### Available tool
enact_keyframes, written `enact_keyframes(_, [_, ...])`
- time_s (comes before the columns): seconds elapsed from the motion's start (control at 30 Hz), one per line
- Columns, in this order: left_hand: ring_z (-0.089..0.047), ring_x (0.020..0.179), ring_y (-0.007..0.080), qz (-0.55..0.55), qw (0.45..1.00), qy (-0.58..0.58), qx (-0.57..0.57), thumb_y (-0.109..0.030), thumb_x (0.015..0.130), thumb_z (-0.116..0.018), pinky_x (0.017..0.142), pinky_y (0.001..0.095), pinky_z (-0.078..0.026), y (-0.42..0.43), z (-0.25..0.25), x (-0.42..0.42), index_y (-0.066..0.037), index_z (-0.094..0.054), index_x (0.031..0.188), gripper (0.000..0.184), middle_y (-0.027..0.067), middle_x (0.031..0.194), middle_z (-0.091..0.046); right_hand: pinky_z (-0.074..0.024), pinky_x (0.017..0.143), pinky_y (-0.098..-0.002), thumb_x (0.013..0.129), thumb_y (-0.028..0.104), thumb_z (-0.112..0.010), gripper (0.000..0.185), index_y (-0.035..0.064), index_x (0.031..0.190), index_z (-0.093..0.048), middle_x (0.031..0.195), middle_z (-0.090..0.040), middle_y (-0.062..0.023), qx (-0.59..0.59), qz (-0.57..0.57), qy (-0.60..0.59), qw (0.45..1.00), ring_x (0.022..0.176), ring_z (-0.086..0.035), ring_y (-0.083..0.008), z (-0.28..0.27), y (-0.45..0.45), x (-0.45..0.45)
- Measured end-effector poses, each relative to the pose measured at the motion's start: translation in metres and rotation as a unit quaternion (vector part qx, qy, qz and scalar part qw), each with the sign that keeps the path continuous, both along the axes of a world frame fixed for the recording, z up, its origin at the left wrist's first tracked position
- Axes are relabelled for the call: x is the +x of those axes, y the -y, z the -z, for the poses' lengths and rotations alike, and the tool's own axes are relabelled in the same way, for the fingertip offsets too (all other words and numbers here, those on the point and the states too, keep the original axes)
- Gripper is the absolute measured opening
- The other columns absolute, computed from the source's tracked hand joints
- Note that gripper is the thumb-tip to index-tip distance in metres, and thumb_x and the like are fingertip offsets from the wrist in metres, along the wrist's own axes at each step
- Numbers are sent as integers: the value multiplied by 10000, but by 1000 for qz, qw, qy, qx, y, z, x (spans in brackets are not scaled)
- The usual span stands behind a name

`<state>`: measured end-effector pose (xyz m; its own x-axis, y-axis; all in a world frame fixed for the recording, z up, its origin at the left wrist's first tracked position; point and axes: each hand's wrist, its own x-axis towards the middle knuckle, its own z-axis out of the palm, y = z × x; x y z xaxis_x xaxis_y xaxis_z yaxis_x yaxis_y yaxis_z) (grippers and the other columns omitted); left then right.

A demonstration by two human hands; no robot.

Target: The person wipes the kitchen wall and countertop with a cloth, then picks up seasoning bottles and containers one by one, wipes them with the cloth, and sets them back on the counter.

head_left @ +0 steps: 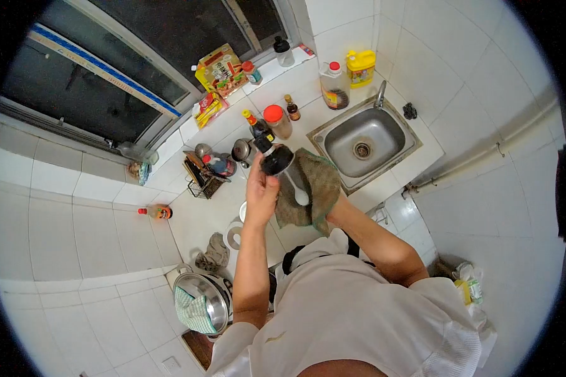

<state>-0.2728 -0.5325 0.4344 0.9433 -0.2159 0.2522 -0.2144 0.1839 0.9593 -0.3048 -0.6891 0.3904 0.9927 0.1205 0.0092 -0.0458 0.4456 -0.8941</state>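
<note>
My left hand [262,196] is closed around a clear bottle with a black cap [277,161], held tilted above the counter. A pale, spoon-shaped form shows along the bottle's body; I cannot tell if it is inside. A grey-brown cloth [317,182] with a green edge lies against the bottle's right side and hangs below it. My right hand [338,210] grips this cloth from behind, its fingers mostly covered by the fabric. Just beyond the bottle stand a dark sauce bottle with a yellow cap [258,124] and a red-lidded jar [277,120].
At the right is a steel sink [341,139] with a tap [380,95]. A yellow jug [360,68] stands behind it. To the left are a utensil rack [201,182], a crumpled rag [215,252] and a steel pot [198,286]. Food packets [221,70] lean by the window.
</note>
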Motion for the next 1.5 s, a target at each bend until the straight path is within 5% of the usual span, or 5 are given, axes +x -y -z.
enact_keyframes(0.13, [-519, 1079, 127, -97, 995, -23, 12, -378, 984, -645, 965, 266, -395, 16, -1, -15, 9, -414, 1416, 624, 37, 1212, -563, -455, 1023, -417, 886, 238, -682, 580, 12, 1383, -487, 1333, -572, -182, -612, 22, 174, 771, 1188, -572, -326, 14, 10, 15])
enact_keyframes(0.43, [-475, 1135, 165, -37, 979, 115, 163, -168, 930, -693, 952, 292, -409, 21, -5, 1, 40, -490, 1303, 473, 90, 1162, -537, -450, 1051, -392, 938, 204, -627, 515, 46, 1412, -498, 1311, -607, -146, -347, 27, 326, 879, 1190, -586, -310, 4, 33, 44])
enact_keyframes(0.73, [-544, 1027, 133, -182, 979, -76, -54, -294, 1038, -527, 941, 282, -416, 28, -2, 5, 7, -516, 1308, 405, 47, 1152, -607, -535, 920, -359, 1011, 298, -592, 323, 109, 1273, -579, 1208, -619, -36, 365, -96, -206, 903, 1079, -610, -176, 12, 5, 21])
enact_keyframes(1.07, [-536, 1058, 165, -226, 971, 79, -2, -176, 944, -699, 941, 285, -442, 57, 15, -13, -4, -408, 1331, 513, 76, 1192, -527, -425, 1027, -402, 964, 246, -627, 431, 33, 1326, -530, 1262, -568, -138, -318, 195, 83, 924, 1165, -538, -295, 25, -15, 10])
enact_keyframes(1.5, [-538, 1059, 131, -88, 995, 47, 7, -214, 896, -776, 948, 257, -430, 18, 9, -5, -5, -391, 1368, 643, 31, 1130, -550, -424, 1053, -424, 905, 189, -654, 501, 41, 1364, -517, 1341, -558, -166, -433, 122, 218, 866, 1232, -531, -354, 42, 38, 8])
